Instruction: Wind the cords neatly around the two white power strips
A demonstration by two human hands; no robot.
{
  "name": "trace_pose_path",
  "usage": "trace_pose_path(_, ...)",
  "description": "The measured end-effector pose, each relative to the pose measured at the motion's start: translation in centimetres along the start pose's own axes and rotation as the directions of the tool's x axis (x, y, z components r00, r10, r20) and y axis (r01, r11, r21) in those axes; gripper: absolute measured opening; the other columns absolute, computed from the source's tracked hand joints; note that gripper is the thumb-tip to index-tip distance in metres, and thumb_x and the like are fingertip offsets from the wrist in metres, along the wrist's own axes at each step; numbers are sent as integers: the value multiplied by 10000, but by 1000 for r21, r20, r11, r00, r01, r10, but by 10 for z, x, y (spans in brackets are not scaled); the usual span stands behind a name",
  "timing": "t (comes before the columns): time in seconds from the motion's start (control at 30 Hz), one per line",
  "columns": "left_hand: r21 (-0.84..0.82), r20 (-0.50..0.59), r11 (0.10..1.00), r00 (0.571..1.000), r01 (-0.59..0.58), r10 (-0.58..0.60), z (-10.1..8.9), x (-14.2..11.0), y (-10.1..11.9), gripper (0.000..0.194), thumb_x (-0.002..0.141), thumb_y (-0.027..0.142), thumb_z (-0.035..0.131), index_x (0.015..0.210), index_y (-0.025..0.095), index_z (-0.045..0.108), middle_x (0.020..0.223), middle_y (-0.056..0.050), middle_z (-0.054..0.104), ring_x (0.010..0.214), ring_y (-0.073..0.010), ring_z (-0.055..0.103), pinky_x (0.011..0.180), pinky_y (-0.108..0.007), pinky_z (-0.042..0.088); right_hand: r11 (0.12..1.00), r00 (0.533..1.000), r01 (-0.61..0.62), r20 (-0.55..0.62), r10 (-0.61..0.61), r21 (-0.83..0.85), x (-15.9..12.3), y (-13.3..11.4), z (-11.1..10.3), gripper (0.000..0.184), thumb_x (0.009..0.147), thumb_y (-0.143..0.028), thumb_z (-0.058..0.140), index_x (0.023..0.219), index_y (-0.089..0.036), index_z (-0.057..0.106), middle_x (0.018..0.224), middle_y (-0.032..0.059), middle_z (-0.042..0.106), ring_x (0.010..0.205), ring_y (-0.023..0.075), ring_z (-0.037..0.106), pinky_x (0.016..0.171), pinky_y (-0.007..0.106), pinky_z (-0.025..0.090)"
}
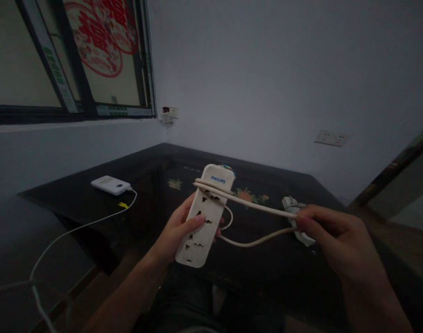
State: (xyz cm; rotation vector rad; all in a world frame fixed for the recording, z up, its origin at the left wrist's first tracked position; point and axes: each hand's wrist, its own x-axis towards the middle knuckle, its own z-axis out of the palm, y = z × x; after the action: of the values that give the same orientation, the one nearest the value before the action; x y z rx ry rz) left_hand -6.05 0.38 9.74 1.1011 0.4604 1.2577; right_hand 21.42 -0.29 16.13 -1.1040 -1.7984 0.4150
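Observation:
A white power strip (213, 230) marked PHILIPS is tilted above the dark table. My left hand (179, 226) is closed round its lower part, with the thumb on the socket face. A pale cord (256, 205) wraps across the strip near its top. My right hand (331, 236) pinches this cord off to the right and holds it stretched. A slack loop of the cord hangs below the stretched part. Behind the right fingers lies a white object (304, 238), partly hidden, whose kind I cannot make out.
On the left of the dark table (156, 162) lies a white power bank-like device (110, 185) with a white cable (89, 223) trailing off the edge. A yellow scrap (123, 205) is near it. Wall sockets (332, 138) are on the wall behind; a window (103, 51) is at upper left.

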Motion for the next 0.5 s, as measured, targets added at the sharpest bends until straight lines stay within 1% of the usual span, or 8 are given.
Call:
trace_pose_path(0.07, -33, 58, 999, 998, -4, 6, 4, -5, 3, 463, 825, 260, 605, 1249, 165, 445, 949, -121, 686, 751, -225, 682, 605, -302, 565, 1000, 1000, -6, -21, 5, -8, -3, 4, 4, 314, 787, -433, 637, 584, -196, 602, 544, 1, 515, 513, 130, 478, 448, 235, 333)
trace_pose_path(0.13, -83, 117, 997, 993, 2, 8, 8, -8, 6, 428, 824, 278, 607, 1209, 153, 469, 954, -125, 683, 745, -219, 680, 600, -297, 565, 999, 1000, -23, -2, 23, 32, -4, 12, 12, 328, 792, -429, 630, 570, -190, 593, 538, -3, 511, 508, 126, 475, 446, 230, 330)
trace_pose_path(0.23, -151, 191, 988, 982, 14, 15, 14, -10, 8, 395, 819, 300, 608, 1156, 134, 489, 938, -124, 677, 727, -207, 676, 588, -287, 563, 988, 1000, -27, 17, 25, 149, -4, 25, 26, 346, 804, -431, 623, 567, -181, 588, 533, -10, 498, 504, 112, 456, 449, 218, 325)
trace_pose_path(0.37, -240, 284, 970, 959, 48, 23, 21, -9, 5, 369, 830, 312, 583, 1132, 122, 490, 920, -138, 673, 704, -200, 673, 560, -272, 550, 949, 999, -13, 35, 2, 316, -6, 44, 43, 331, 816, -438, 623, 613, -177, 615, 559, -5, 522, 532, 110, 461, 472, 212, 332)
trace_pose_path(0.43, -296, 355, 950, 935, 102, 10, 25, -9, 2, 357, 830, 329, 575, 1102, 107, 513, 892, -138, 672, 662, -190, 667, 526, -254, 536, 920, 998, 3, 58, -28, 393, -7, 51, 52, 359, 822, -476, 605, 623, -177, 619, 554, -2, 525, 521, 110, 450, 472, 219, 326)
trace_pose_path(0.5, -338, 452, 920, 892, 200, -28, 29, -10, -2, 362, 818, 355, 573, 1051, 79, 548, 837, -135, 668, 609, -180, 654, 489, -241, 519, 885, 994, 33, 81, -80, 464, -7, 56, 62, 459, 808, -574, 566, 578, -178, 590, 511, -3, 495, 484, 112, 421, 460, 234, 313)
